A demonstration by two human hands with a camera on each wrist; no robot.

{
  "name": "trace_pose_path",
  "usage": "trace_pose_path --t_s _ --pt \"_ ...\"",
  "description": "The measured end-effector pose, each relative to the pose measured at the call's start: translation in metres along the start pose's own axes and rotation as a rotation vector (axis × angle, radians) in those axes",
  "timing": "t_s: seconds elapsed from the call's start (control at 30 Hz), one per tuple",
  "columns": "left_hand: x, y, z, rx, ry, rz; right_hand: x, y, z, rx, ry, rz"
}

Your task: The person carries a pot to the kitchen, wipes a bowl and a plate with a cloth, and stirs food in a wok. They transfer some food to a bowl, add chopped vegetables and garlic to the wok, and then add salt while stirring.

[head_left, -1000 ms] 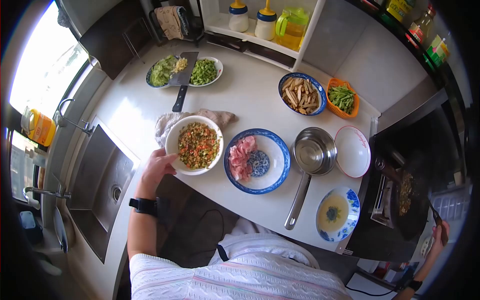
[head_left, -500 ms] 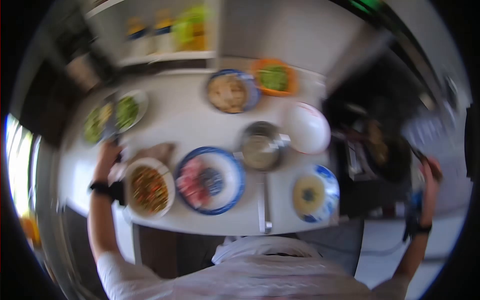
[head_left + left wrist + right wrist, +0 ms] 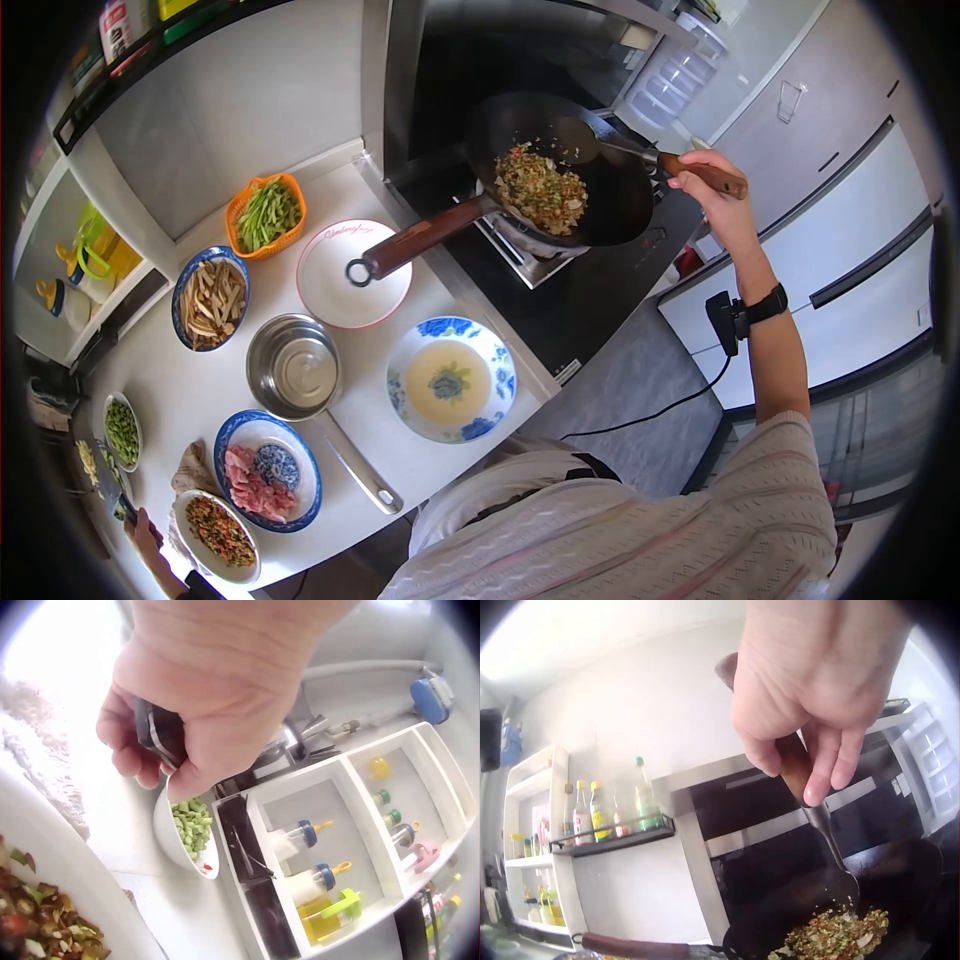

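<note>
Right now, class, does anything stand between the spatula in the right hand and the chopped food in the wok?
Nothing visible does. The right hand grips the spatula, and its head is inside the wok, right beside the chopped food. The wok's handle points the other way, over the counter.

Looking at a kitchen here: wok (image 3: 618, 200) on the stove (image 3: 590, 315), bowls (image 3: 350, 285) across the counter (image 3: 185, 400), bottles (image 3: 598, 816) on a rack (image 3: 622, 840)!

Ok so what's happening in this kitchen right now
Someone's right hand holds a wooden-handled spatula in a wok of chopped food on the stove. Their left hand grips a black-handled knife near a bowl of chopped greens. Raw meat sits in a blue-rimmed bowl on the counter.
</note>
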State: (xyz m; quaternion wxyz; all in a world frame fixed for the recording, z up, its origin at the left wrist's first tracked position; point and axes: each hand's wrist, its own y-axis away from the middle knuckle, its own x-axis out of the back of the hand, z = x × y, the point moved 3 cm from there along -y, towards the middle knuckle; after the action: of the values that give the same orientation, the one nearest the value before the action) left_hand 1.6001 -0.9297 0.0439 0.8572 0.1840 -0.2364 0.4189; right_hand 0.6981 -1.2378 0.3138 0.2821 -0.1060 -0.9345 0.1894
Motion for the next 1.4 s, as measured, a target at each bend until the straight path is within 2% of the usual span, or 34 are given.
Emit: trace_pose_path --t_s 0.03,0.1,0.17,0.23,0.27,0.33,0.4,0.43,0.47,0.5,0.53,0.57,0.6,0.63,0.67,0.73,0.77,0.83,0.9,0.97,1.13,1.4 --pt "0.0 0.016 0.016 -0.004 -0.004 0.008 0.001 0.0 0.005 0.055 0.04 -0.029" --pt "-0.001 0.048 0.052 -0.095 -0.06 0.007 0.014 -0.003 0.013 0.016 -0.057 0.02" --pt "-0.008 0.078 0.089 -0.085 -0.118 0.001 0.029 -0.007 0.024 0.039 -0.086 0.005" --pt "-0.023 0.108 0.124 -0.215 -0.057 -0.024 0.042 -0.009 0.035 0.027 -0.13 0.023" --pt "-0.034 0.126 0.143 -0.22 -0.063 -0.013 0.052 -0.012 0.041 0.035 -0.156 0.025" --pt "-0.069 0.169 0.2 -0.253 -0.077 -0.009 0.071 -0.015 0.05 0.056 -0.222 0.023" --pt "-0.109 0.205 0.253 -0.291 -0.075 -0.125 0.088 -0.015 0.054 0.078 -0.245 0.034" --pt "-0.133 0.229 0.287 -0.245 -0.118 -0.179 0.096 -0.016 0.055 0.103 -0.255 0.05" --pt "-0.153 0.231 0.289 -0.38 0.026 -0.178 0.107 -0.017 0.058 0.119 -0.251 0.04" --pt "-0.189 0.261 0.321 -0.363 0.162 -0.202 0.119 -0.019 0.061 0.13 -0.272 0.022" --pt "-0.215 0.286 0.358 -0.353 0.052 -0.355 0.131 -0.019 0.063 0.16 -0.327 0.027" --pt "-0.243 0.317 0.407 -0.387 -0.189 -0.469 0.14 -0.02 0.062 0.189 -0.383 0.031" --pt "-0.273 0.332 0.431 -0.477 -0.196 -0.571 0.145 -0.019 0.058 0.202 -0.403 0.012" --pt "-0.3 0.35 0.448 -0.544 -0.175 -0.59 0.152 -0.016 0.051 0.25 -0.438 0.018" --pt "-0.321 0.355 0.456 -0.501 -0.28 -0.672 0.158 -0.013 0.048 0.294 -0.465 0.031" --pt "-0.367 0.376 0.475 -0.668 -0.227 -0.736 0.165 -0.009 0.047 0.321 -0.523 -0.005" --pt "-0.39 0.377 0.476 -0.771 -0.327 -0.729 0.166 -0.006 0.046 0.337 -0.58 -0.04" --pt "-0.422 0.394 0.49 -0.856 -0.305 -0.762 0.165 0.001 0.043 0.365 -0.594 -0.105" --pt "-0.441 0.409 0.501 -0.822 -0.331 -0.787 0.162 0.006 0.049 0.377 -0.606 -0.142" --pt "-0.455 0.417 0.507 -0.779 -0.36 -0.804 0.162 0.007 0.055 0.388 -0.595 -0.186" --pt "-0.475 0.418 0.507 -0.835 -0.384 -0.792 0.155 0.013 0.064 0.358 -0.54 -0.199" --pt "-0.473 0.413 0.504 -0.836 -0.489 -0.767 0.148 0.014 0.081 0.376 -0.459 -0.183"
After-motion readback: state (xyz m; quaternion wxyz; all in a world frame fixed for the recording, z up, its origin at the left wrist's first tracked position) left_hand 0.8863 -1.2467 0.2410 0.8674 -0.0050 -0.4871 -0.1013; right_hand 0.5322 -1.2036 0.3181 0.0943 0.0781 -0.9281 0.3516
